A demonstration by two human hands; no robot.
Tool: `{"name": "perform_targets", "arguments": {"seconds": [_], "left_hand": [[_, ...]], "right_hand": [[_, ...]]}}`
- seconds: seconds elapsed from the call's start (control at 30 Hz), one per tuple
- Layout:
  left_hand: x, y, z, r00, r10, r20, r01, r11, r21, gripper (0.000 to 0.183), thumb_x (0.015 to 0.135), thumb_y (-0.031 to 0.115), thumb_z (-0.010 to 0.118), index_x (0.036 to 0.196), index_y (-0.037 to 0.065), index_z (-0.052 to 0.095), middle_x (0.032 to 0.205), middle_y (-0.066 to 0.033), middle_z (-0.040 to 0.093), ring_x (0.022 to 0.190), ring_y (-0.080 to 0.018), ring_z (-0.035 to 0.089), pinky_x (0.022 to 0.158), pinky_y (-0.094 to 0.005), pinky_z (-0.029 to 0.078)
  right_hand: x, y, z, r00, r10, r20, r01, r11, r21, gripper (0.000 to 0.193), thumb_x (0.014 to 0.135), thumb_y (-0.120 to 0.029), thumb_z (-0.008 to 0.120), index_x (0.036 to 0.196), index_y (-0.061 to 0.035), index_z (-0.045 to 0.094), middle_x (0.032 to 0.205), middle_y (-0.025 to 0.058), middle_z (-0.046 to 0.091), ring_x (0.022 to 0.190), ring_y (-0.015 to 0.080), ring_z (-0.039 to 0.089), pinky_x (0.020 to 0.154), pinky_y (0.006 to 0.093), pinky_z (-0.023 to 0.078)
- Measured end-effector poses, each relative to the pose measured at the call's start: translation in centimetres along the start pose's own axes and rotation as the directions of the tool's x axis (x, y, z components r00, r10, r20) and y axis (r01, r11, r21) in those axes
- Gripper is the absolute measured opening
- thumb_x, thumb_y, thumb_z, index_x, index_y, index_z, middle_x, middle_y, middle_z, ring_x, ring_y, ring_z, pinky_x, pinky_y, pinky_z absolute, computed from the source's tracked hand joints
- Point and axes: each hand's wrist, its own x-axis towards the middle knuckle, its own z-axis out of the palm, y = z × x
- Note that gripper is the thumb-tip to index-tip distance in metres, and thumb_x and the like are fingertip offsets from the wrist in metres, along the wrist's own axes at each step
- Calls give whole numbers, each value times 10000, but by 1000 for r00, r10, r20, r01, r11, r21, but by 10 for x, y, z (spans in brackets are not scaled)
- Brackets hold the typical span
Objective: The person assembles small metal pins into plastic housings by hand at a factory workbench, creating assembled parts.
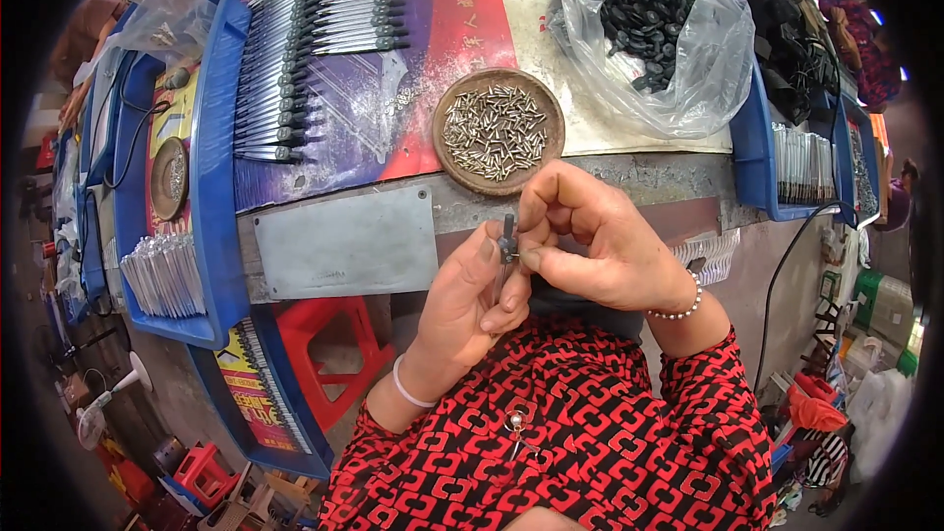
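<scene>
Near the table's front edge, my left hand (462,290) is closed round a slim rod-shaped piece (507,244) with a dark upper end standing upright. Its lower part is mostly hidden by my fingers. My right hand (600,241) meets it from the right, thumb and forefinger pinched against the dark part. A thin glint shows at those fingertips, too small to name. Just beyond my hands sits a round brown dish (444,143) of small silver metal pins (497,128).
Rows of slim clear pieces with dark ends (280,88) lie at the back left. A clear plastic bag (723,88) holds black parts (644,25) at the back right. Blue trays (228,157) flank the table; a grey metal plate (344,244) lies left, above a red stool (329,354).
</scene>
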Motion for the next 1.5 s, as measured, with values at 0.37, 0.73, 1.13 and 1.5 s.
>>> {"name": "perform_targets", "arguments": {"seconds": [0.37, 0.73, 1.13, 1.5], "left_hand": [[-1, -1, -2, 999, -12, 47, 13, 1000, -19, 281, 982, 339, 403, 1081, 82, 460, 626, -29, 479, 392, -51, 311, 388, -181, 255], [1, -3, -9, 999, -23, 47, 25, 999, -45, 297, 980, 348, 405, 1136, 102, 457, 657, -36, 484, 404, -50, 313, 389, -171, 265], [2, -3, -4, 994, 57, -92, -46, 992, 117, 332, 944, 380, 483, 1077, 77, 453, 535, 27, 374, 378, -61, 287, 352, -212, 212], [-8, -3, -11, 998, -16, -55, 11, 995, -101, 371, 991, 390, 342, 1038, 55, 495, 556, 3, 409, 351, -63, 295, 361, -204, 221]], "right_hand": [[-3, 1, 3, 995, -23, -94, 14, 995, -94, 223, 815, 29, 583, 979, -25, 442, 880, -10, 459, 777, 48, 481, 697, 206, 418], [-7, 6, 7, 946, -317, -62, 250, 841, -481, 225, 789, 23, 568, 986, -14, 468, 791, 120, 591, 758, 261, 646, 651, 315, 495], [-1, 1, 0, 983, -174, -60, 128, 882, -453, 298, 813, -89, 572, 1053, -10, 414, 754, 153, 598, 693, 355, 604, 622, 414, 467], [7, 26, -2, 946, -323, 24, 307, 872, -381, 228, 803, -182, 607, 825, 34, 537, 712, 178, 588, 693, 317, 610, 620, 399, 464]]}}
